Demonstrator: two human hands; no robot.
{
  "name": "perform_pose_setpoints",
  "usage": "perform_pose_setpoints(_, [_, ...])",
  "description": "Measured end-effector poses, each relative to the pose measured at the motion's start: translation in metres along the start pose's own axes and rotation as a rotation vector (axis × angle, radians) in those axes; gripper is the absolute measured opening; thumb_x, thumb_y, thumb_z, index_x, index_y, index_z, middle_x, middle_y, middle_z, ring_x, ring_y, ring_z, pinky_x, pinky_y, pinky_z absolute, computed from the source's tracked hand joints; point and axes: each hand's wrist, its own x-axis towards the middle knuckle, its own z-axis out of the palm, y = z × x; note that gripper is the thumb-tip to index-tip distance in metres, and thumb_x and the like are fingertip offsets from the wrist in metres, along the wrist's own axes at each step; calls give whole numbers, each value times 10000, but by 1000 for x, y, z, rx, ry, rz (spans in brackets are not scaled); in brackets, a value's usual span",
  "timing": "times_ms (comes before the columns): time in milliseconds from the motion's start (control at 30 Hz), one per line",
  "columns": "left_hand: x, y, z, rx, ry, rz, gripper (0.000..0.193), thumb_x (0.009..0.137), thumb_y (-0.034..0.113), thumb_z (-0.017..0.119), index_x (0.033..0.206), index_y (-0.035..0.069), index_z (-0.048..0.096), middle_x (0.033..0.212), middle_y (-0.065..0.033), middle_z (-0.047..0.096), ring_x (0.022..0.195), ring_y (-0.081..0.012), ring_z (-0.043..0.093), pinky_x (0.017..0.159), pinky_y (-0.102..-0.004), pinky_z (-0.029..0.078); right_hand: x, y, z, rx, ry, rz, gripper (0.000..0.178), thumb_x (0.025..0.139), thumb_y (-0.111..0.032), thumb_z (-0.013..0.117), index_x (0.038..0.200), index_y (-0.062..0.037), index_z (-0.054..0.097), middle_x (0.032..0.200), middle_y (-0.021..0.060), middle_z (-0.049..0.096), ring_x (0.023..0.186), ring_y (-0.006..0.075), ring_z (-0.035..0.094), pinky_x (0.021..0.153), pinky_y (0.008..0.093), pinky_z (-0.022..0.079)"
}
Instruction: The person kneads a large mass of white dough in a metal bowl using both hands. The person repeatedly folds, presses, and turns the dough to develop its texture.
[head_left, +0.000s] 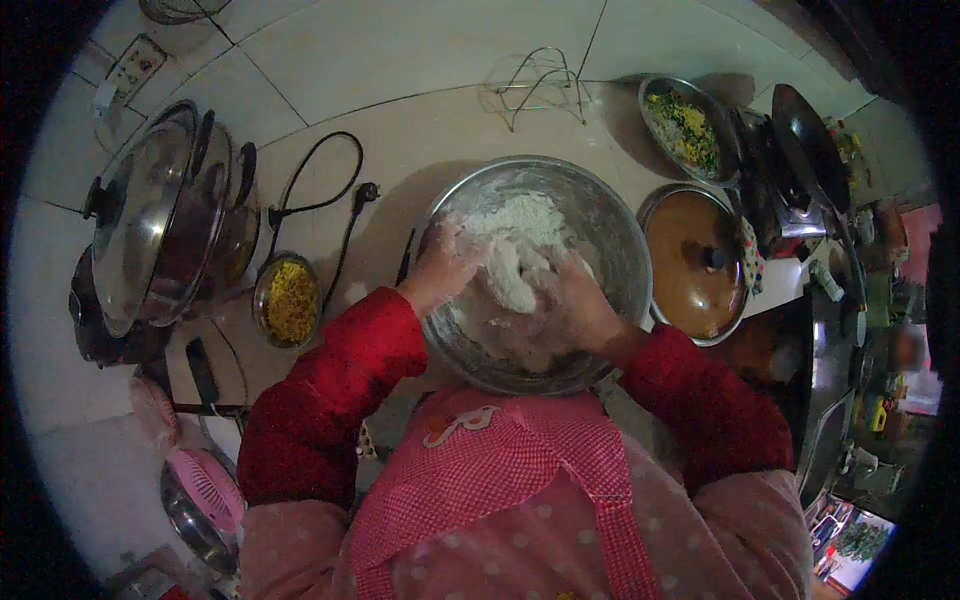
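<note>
A large metal mixing bowl stands before me, its inner wall dusted with white. Loose flour is heaped toward its far side, and a clumpy floury mass lies between my hands. My left hand reaches in over the left rim, its fingers curled into the left side of the mass. From the right, my right hand closes on the other side, fingers bent and coated white. Flour hides part of the fingertips of both hands.
Left of the bowl are a small dish of yellow shreds, a black power cord and a big lidded pot. On the right stand a lidded pan, a bowl of chopped greens and a wok. A wire rack stands behind.
</note>
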Motion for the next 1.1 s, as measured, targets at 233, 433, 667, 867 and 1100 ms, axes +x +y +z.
perform_pose_setpoints(233, [-23, -25, 50, 583, -177, 323, 800, 823, 409, 636, 1412, 14, 267, 1405, -300, 269, 1283, -475, 293, 1078, -527, 223, -28, -7, -33, 207, -270, 258, 877, 812, -485, 644, 1395, 15, 220, 1316, 275, 408, 1268, 446, 331, 1046, 519, 268])
perform_pose_setpoints(433, [13, -45, 87, 1074, -221, 186, 735, 851, 351, 580, 1423, 32, 245, 1397, -351, 222, 1254, -518, 303, 1024, -557, 313, -54, 75, 64, -239, -592, 49, 540, 797, -326, 581, 1184, 46, 520, 1209, 260, 503, 1211, 463, 394, 957, 612, 345])
perform_pose_setpoints(667, [82, -40, 48, 593, -77, -41, 573, 810, 190, 633, 1319, 71, 398, 1157, -303, 467, 1023, -448, 536, 849, -500, 462, 11, 76, 49, -266, -528, 203, 482, 851, -181, 482, 1268, 55, 423, 1241, 277, 483, 1210, 408, 436, 1003, 524, 357])
perform_pose_setpoints(867, [97, -13, 38, 842, -164, 62, 523, 813, 182, 623, 1277, 28, 438, 1108, -276, 530, 1026, -435, 552, 857, -490, 466, 17, 114, 94, -622, -246, 228, 619, 874, -230, 478, 1391, 41, 273, 1382, 284, 342, 1280, 380, 369, 1073, 497, 271])
perform_pose_setpoints(1100, [6, 18, 54, 859, -12, 418, 509, 725, 83, 624, 1217, 54, 498, 1175, -264, 458, 1059, -410, 494, 888, -498, 429, -7, 70, -45, 772, -239, 459, 703, 766, -260, 712, 1357, -54, 392, 1175, 132, 554, 1186, 253, 449, 989, 378, 378])
